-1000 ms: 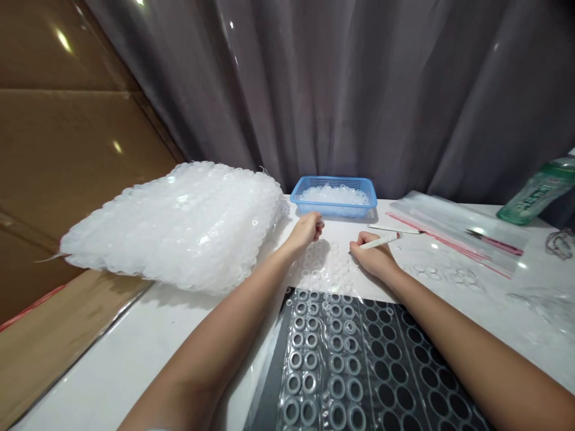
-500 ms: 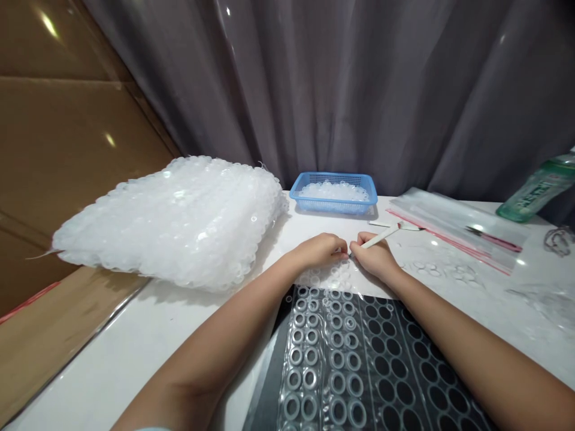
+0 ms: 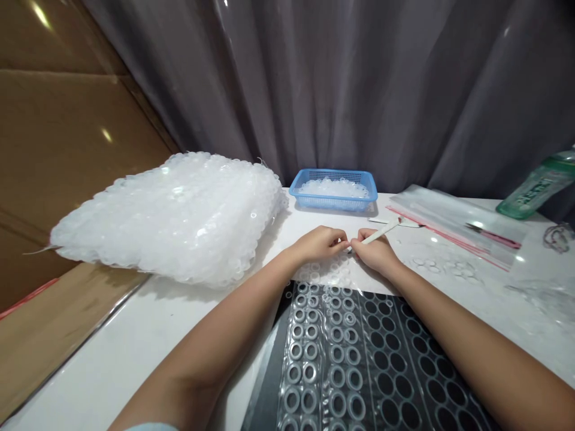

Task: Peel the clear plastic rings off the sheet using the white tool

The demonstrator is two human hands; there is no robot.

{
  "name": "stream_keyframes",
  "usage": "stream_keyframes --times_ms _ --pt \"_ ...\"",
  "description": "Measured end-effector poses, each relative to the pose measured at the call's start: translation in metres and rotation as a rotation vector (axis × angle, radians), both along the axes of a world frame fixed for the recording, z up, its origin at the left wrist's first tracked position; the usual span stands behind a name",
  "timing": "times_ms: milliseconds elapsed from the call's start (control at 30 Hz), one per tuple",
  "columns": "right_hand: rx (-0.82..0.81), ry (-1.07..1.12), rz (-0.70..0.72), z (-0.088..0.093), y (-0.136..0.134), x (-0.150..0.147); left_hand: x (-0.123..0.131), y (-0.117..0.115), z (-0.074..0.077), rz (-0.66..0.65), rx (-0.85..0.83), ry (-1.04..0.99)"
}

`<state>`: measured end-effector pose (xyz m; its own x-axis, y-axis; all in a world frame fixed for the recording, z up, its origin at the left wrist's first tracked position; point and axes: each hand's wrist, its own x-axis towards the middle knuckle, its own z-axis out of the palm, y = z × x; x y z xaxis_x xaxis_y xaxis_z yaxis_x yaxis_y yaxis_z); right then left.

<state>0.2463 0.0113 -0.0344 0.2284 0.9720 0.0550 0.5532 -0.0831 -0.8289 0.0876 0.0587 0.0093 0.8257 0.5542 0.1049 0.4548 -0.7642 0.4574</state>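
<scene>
My left hand [image 3: 320, 244] is pinched narrow, thumb against fingers, right up against my right hand, and I cannot tell whether it holds anything small between the fingertips. My right hand [image 3: 375, 252] is closed around a slim white stylus [image 3: 378, 235], its tip pointing left and down to meet my left fingertips. Just below my hands, small clear plastic rings [image 3: 321, 270] lie scattered on a white tabletop [image 3: 135, 353], next to the far edge of a clear plastic sheet [image 3: 309, 353] set with rows of grey-rimmed rings. Under that sheet is a black sheet with oval holes [image 3: 386, 362]. To my left sits a big heap of translucent rings [image 3: 171, 218], and straight ahead a blue plastic basket [image 3: 332, 203] holds more of them against a grey curtain [image 3: 314, 90]. To my right lie a flat white strip [image 3: 386, 221], a clear zip bag with red edges [image 3: 453, 224], and a green bottle [image 3: 534, 191] on its side
</scene>
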Motion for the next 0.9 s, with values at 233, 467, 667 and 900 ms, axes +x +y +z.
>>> stream_keyframes --times_ms 233,467,667,900 --pt "-0.016 -0.004 0.001 0.004 -0.001 -0.001 0.001 0.003 -0.007 0.027 0.001 -0.006" --pt "-0.032 -0.005 0.002 0.007 -0.002 -0.001 -0.004 0.008 -0.006 -0.054 -0.003 0.003" --pt "-0.041 -0.023 -0.002 0.007 -0.002 -0.001 0.002 0.001 -0.005 -0.022 0.013 0.069" --pt "-0.026 -0.046 0.014 0.006 -0.002 -0.001 0.011 -0.01 -0.002 0.126 -0.065 0.087"
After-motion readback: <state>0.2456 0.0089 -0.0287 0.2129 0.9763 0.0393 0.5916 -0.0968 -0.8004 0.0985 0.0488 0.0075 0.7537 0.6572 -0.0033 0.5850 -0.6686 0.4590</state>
